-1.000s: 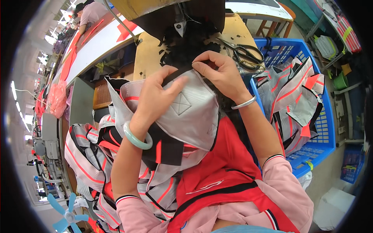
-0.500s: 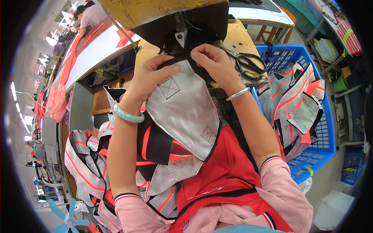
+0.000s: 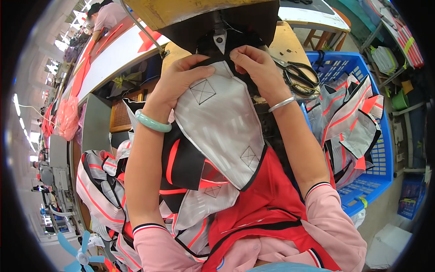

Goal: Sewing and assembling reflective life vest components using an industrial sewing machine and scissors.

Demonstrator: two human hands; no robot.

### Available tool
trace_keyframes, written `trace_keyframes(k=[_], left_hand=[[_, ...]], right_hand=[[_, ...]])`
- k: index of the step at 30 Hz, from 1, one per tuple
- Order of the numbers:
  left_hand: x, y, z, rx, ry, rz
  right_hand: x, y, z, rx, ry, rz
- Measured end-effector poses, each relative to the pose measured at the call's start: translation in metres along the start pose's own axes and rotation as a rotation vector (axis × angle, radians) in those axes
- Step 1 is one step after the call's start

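Observation:
A silvery grey fabric panel (image 3: 222, 122) with black edging and stitched crossed squares hangs from both hands, sloping down over my red apron (image 3: 276, 181). My left hand (image 3: 186, 81) pinches its upper left edge, thumb on top. At the upper right, my right hand (image 3: 258, 68) is closed on the black edging (image 3: 233, 68), fingertips pinched together. Both hands are just in front of the sewing machine (image 3: 219, 40), whose metal needle area sits above the panel's top end. The needle tip itself I cannot make out. Black and red-striped parts (image 3: 181, 158) lie under the panel.
Black-handled scissors (image 3: 301, 77) lie on the wooden machine table (image 3: 285, 41), right of my right hand. A blue basket (image 3: 385, 149) of similar pieces stands at the right. More grey pieces (image 3: 102, 190) are heaped at the left. A person (image 3: 108, 20) leans over a white table (image 3: 108, 54).
The whole view has shifted slightly, so machine, hands and panel appear a little further right and higher. Both hands keep their pinch near the machine; the panel's lie is almost unchanged.

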State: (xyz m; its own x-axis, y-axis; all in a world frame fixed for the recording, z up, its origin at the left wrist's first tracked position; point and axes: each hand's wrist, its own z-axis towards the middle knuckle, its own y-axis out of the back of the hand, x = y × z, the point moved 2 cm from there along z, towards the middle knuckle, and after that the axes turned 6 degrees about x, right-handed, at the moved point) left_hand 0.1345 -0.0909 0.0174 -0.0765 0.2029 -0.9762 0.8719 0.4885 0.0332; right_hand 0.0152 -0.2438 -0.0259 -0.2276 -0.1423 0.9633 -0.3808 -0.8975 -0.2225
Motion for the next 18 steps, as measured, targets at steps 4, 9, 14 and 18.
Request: trace_keyframes(k=[4,9,14,18], left_hand=[[0.003,0.003,0.004,0.012,-0.008,-0.028],[-0.002,0.002,0.007,0.023,-0.045,-0.073],[0.002,0.003,0.01,-0.004,-0.042,-0.103],[0.001,0.005,0.005,-0.019,-0.063,-0.106]], right_hand=[[-0.002,-0.001,0.002,0.002,0.006,0.062],[0.0,0.0,0.007,-0.01,-0.01,0.074],[-0.011,-0.003,0.012,-0.018,0.001,0.213],[-0.008,0.011,0.013,-0.105,0.051,0.407]])
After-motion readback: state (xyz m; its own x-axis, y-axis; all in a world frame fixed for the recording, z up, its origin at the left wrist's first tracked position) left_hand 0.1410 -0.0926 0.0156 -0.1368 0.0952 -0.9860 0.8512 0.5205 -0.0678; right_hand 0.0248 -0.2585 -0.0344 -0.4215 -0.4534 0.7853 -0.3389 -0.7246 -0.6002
